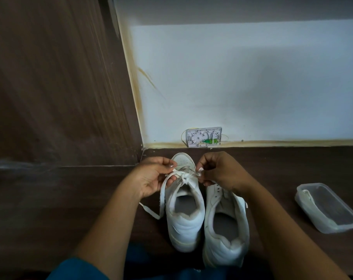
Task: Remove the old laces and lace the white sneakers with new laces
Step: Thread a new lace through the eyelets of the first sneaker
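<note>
Two white sneakers stand side by side on the dark wooden surface, toes pointing away from me. The left sneaker [184, 217] carries a white lace [163, 197] whose loose end trails off to its left. My left hand [153, 176] pinches that lace over the shoe's upper eyelets. My right hand [220, 170] pinches the lace from the other side, fingers curled. The right sneaker [225, 229] sits with its toe hidden under my right hand; I see no lace on it.
A clear plastic container [327, 209] lies at the right with something pale inside. A small open white wall box [204, 137] with wires sits at the base of the white wall. A wooden panel rises at the left.
</note>
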Demonstrator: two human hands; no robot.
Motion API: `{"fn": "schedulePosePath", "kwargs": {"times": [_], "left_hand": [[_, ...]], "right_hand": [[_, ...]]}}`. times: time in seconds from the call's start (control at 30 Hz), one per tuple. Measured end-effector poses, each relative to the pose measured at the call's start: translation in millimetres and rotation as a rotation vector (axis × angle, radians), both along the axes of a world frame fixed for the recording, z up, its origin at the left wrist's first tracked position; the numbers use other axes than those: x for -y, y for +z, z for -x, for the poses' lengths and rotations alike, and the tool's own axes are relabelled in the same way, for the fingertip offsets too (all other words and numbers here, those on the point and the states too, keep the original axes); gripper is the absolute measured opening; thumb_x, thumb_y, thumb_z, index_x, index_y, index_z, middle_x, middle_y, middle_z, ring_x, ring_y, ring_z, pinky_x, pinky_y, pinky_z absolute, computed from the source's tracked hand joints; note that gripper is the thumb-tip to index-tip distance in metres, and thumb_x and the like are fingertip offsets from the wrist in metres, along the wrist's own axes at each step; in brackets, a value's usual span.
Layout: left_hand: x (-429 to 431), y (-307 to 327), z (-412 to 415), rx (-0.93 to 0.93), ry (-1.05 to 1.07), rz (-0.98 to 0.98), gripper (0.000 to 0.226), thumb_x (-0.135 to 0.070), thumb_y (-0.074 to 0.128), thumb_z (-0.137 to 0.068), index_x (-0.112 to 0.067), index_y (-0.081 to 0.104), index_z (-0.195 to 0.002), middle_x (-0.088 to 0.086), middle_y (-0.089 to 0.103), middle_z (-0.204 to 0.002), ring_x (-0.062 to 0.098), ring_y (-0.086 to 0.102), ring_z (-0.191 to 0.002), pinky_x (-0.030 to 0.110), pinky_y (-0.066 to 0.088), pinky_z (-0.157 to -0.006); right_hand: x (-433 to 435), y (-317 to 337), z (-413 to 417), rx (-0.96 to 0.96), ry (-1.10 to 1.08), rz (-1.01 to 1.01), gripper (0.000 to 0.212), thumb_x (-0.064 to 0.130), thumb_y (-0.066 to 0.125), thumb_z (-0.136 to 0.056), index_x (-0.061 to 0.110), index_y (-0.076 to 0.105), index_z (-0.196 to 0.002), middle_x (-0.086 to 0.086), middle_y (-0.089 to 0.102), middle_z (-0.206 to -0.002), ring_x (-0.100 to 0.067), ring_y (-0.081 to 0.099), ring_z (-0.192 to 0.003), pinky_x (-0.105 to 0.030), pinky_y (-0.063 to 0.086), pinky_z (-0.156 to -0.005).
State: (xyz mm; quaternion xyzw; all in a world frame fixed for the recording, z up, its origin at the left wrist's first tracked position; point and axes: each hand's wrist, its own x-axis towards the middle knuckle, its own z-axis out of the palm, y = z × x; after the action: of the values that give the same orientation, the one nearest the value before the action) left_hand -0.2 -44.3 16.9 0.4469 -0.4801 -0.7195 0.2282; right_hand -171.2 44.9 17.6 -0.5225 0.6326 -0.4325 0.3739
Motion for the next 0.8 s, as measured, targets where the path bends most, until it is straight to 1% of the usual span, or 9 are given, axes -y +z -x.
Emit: {"fn": "schedulePosePath", "kwargs": {"times": [0.17, 0.27, 0.3, 0.4, 0.47, 0.53, 0.63, 0.7, 0.8], "left_hand": [[1.6, -1.4, -0.4, -0.039, 0.037, -0.086, 0.028, 0.006, 0.042, -0.094, -0.007, 0.061, -0.079, 0.008, 0.060, -0.070, 0.011, 0.059, -0.044, 0.018, 0.049, -0.039], [2.2, -0.3, -4.3, -0.071, 0.024, -0.153, 0.027, 0.004, 0.039, -0.096, -0.006, 0.060, -0.082, 0.010, 0.063, -0.066, 0.015, 0.063, -0.046, 0.022, 0.051, -0.039], [1.6, 0.5, -4.9, -0.063, -0.001, -0.147, 0.025, 0.003, 0.040, -0.096, -0.005, 0.061, -0.084, 0.011, 0.063, -0.065, 0.016, 0.064, -0.047, 0.024, 0.052, -0.040], [-0.3, 2.0, -2.7, 0.022, -0.057, -0.056, 0.012, 0.002, 0.051, -0.091, 0.001, 0.061, -0.085, 0.016, 0.058, -0.075, 0.019, 0.064, -0.049, 0.027, 0.054, -0.043], [-2.3, 1.4, -0.9, 0.110, -0.094, 0.050, 0.007, 0.005, 0.056, -0.087, 0.002, 0.059, -0.082, 0.017, 0.062, -0.072, 0.019, 0.065, -0.051, 0.028, 0.055, -0.045], [-2.9, 0.2, -0.3, 0.119, -0.113, 0.077, 0.011, 0.007, 0.055, -0.088, 0.001, 0.055, -0.079, 0.017, 0.062, -0.069, 0.019, 0.065, -0.051, 0.029, 0.056, -0.047], [-2.6, 0.2, -1.1, 0.040, -0.104, -0.025, 0.018, 0.007, 0.048, -0.091, -0.001, 0.053, -0.076, 0.017, 0.060, -0.072, 0.021, 0.066, -0.054, 0.033, 0.058, -0.051], [-1.9, 0.0, -1.8, -0.008, -0.068, -0.094, 0.019, 0.006, 0.044, -0.093, -0.001, 0.053, -0.078, 0.019, 0.060, -0.076, 0.024, 0.065, -0.056, 0.036, 0.058, -0.052], [-2.2, 0.3, -2.2, -0.026, -0.052, -0.119, 0.019, 0.005, 0.042, -0.094, 0.000, 0.053, -0.080, 0.020, 0.060, -0.077, 0.026, 0.063, -0.058, 0.036, 0.058, -0.051]], "right_hand": [[-0.5, -4.7, 4.3, 0.046, 0.060, -0.025, 0.022, -0.007, 0.055, -0.089, 0.009, 0.055, -0.074, -0.010, 0.062, -0.069, -0.009, 0.064, -0.058, -0.020, 0.053, -0.054], [-1.7, -5.1, 7.3, 0.079, 0.073, -0.042, 0.023, -0.006, 0.052, -0.091, 0.010, 0.053, -0.074, -0.011, 0.062, -0.071, -0.010, 0.064, -0.059, -0.020, 0.051, -0.053], [-1.8, -5.1, 8.0, 0.066, 0.072, -0.046, 0.023, -0.005, 0.052, -0.092, 0.010, 0.053, -0.074, -0.013, 0.063, -0.070, -0.012, 0.062, -0.058, -0.020, 0.050, -0.052], [-0.2, -5.7, 9.2, 0.032, 0.056, -0.052, 0.022, -0.003, 0.052, -0.092, 0.010, 0.054, -0.075, -0.014, 0.063, -0.064, -0.019, 0.055, -0.055, -0.021, 0.046, -0.049], [0.3, -5.3, 10.2, -0.006, 0.047, -0.057, 0.023, -0.003, 0.052, -0.092, 0.010, 0.055, -0.074, -0.013, 0.063, -0.062, -0.015, 0.054, -0.051, -0.019, 0.045, -0.047], [-0.8, -4.3, 10.9, -0.043, 0.054, -0.079, 0.024, -0.003, 0.050, -0.093, 0.011, 0.055, -0.074, -0.014, 0.063, -0.066, -0.010, 0.054, -0.048, -0.018, 0.045, -0.045], [-3.4, -2.5, 10.1, -0.083, 0.088, -0.117, 0.025, -0.002, 0.045, -0.095, 0.012, 0.051, -0.075, -0.013, 0.064, -0.068, -0.008, 0.053, -0.045, -0.017, 0.041, -0.042], [-3.4, -1.9, 9.7, -0.100, 0.101, -0.115, 0.026, -0.003, 0.044, -0.095, 0.013, 0.049, -0.075, -0.010, 0.065, -0.069, -0.010, 0.054, -0.050, -0.017, 0.039, -0.041], [-1.3, -3.1, 11.3, -0.106, 0.102, -0.095, 0.027, -0.005, 0.045, -0.094, 0.014, 0.049, -0.075, -0.004, 0.067, -0.068, -0.008, 0.055, -0.051, -0.021, 0.036, -0.045]]}}
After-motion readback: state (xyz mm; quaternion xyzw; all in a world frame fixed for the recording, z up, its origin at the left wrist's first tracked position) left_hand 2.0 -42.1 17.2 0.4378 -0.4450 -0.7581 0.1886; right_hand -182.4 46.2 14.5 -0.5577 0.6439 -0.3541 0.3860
